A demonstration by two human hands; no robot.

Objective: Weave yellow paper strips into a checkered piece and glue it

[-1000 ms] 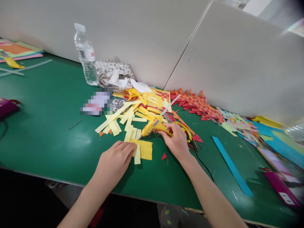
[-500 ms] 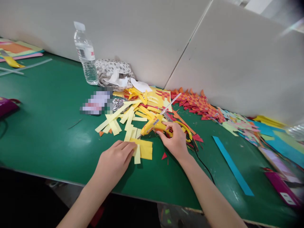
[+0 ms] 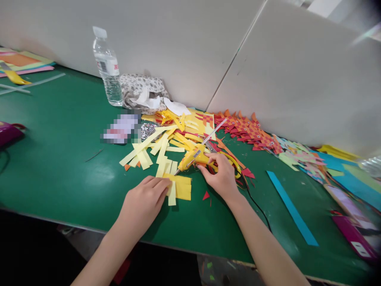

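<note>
My right hand (image 3: 222, 177) is wrapped round a yellow glue gun (image 3: 195, 158) whose nozzle points down-left at a yellow paper piece (image 3: 181, 187) on the green table (image 3: 59, 159). A clear glue stick (image 3: 213, 131) juts from the gun's back. My left hand (image 3: 145, 201) lies on the table with its fingers flat, pressing the left end of that yellow piece and a pale strip under it. Several loose pale yellow strips (image 3: 149, 151) are scattered just beyond.
A water bottle (image 3: 106, 67) and a patterned cloth (image 3: 142, 92) stand by the white wall. Woven red-orange paper fish (image 3: 247, 131) and pastel pieces (image 3: 297, 157) lie at the right, with a blue strip (image 3: 290, 207). The gun's black cord (image 3: 253, 200) runs under my right forearm.
The glue gun's nozzle has shifted slightly right along the yellow piece. My left hand has stayed in place.
</note>
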